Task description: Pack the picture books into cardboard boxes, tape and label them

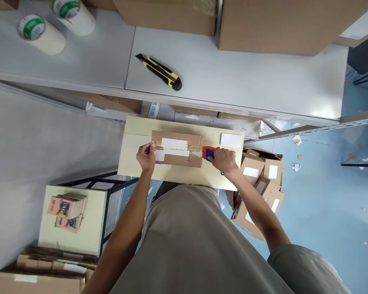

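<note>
A flat brown cardboard box (pixel 178 160) with white labels lies on a pale yellow table (pixel 135 163) in front of me. At its left end is my left hand (pixel 146 156), thumb and finger pinched together by the edge. A shiny bit shows at the fingertips, too small to make out. My right hand (pixel 224 160) is wrapped round a red and blue tape dispenser (pixel 208 153), whose front meets the box's right end. Clear tape glints on the box near the dispenser. A white label sheet (pixel 231 140) lies on the table just beyond my right hand.
A grey shelf (pixel 248 77) runs behind the table, bearing a black and yellow box cutter (pixel 160 72), tape rolls (pixel 49 38) and large cartons (pixel 263 24). Labelled boxes (pixel 253 169) are heaped at the right. Pink packs (pixel 68 206) sit on a side table (pixel 49 237) at left.
</note>
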The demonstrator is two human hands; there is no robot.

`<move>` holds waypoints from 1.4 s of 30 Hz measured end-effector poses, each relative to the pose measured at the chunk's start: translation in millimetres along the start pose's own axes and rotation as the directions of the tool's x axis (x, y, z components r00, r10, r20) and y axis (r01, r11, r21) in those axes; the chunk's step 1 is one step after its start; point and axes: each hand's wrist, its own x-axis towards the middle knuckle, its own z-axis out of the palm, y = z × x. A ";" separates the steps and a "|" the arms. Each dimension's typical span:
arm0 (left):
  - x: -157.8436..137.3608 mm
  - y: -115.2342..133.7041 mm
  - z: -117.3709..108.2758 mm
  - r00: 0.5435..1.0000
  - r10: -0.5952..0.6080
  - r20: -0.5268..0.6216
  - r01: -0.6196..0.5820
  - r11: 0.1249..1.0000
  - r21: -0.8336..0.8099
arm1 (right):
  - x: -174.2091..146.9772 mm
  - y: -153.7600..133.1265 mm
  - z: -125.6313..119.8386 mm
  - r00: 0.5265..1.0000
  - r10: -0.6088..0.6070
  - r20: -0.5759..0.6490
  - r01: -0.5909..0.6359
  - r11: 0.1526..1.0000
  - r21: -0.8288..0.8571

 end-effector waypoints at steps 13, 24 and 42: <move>-13.9 58.8 -11.8 0.955 0.295 0.033 -0.297 0.950 0.096 | -76.4 39.1 -18.8 0.972 0.181 -0.152 -0.146 0.966 0.214; -87.7 275.7 19.8 0.407 0.913 0.043 -0.828 0.388 -0.404 | -59.6 25.6 -137.9 0.600 -0.029 -0.799 0.244 0.958 0.148; -16.3 44.5 -30.1 0.910 0.295 0.290 -0.303 0.953 -0.018 | -17.6 -10.1 -16.8 0.693 0.053 -0.719 0.197 0.945 0.260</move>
